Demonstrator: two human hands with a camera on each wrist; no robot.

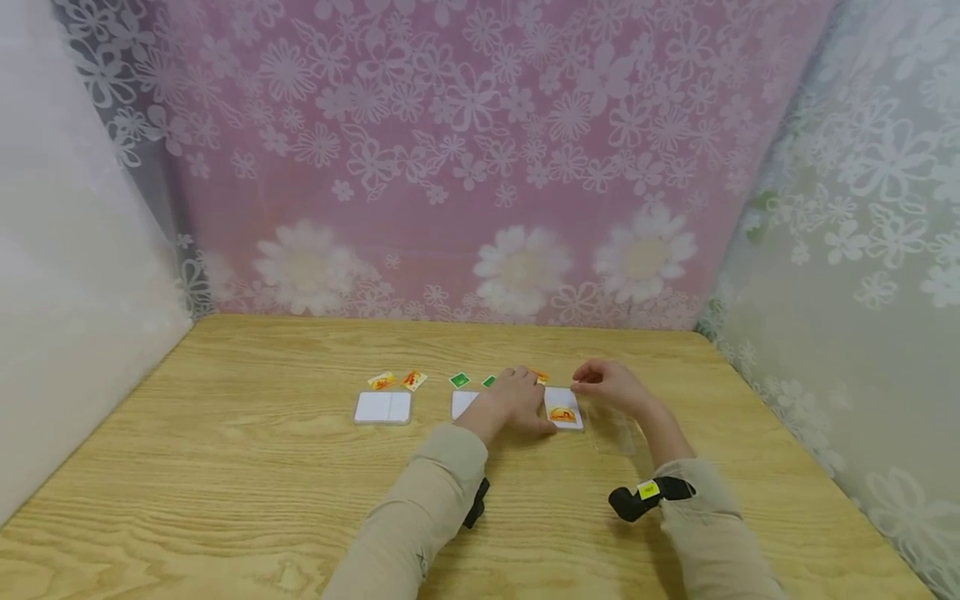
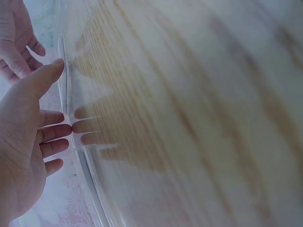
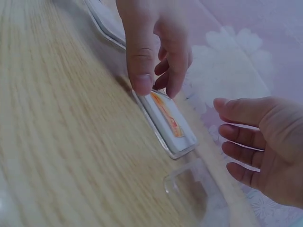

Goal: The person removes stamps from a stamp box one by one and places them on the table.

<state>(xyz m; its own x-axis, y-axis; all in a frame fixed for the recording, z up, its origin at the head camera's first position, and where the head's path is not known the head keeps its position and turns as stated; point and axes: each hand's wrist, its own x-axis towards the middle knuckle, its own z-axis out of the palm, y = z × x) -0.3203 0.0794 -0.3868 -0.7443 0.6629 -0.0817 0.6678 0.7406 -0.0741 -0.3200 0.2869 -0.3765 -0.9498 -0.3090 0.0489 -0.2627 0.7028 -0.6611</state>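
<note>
A small flat clear case with a white insert (image 1: 553, 398) lies at the right of the row. On it sits a little orange picture piece (image 3: 166, 115). My left hand (image 1: 513, 402) spans this case, thumb at its near edge and fingers toward its far edge. The left wrist view has the left hand (image 2: 28, 123) at its left side. My right hand (image 1: 613, 387) hovers by the case's right side, its fingers relaxed with a gap between thumb and fingers (image 3: 244, 137). A loose clear plastic cover (image 3: 201, 198) lies beside the case, under the right forearm.
Two more white flat cases lie leftward, one in full view (image 1: 383, 407) and one partly behind my left hand (image 1: 463, 404). Behind them on the wooden table (image 1: 225, 467) are orange picture pieces (image 1: 413, 380) and green ones (image 1: 460, 380). Flowered curtains (image 1: 465, 167) surround the table.
</note>
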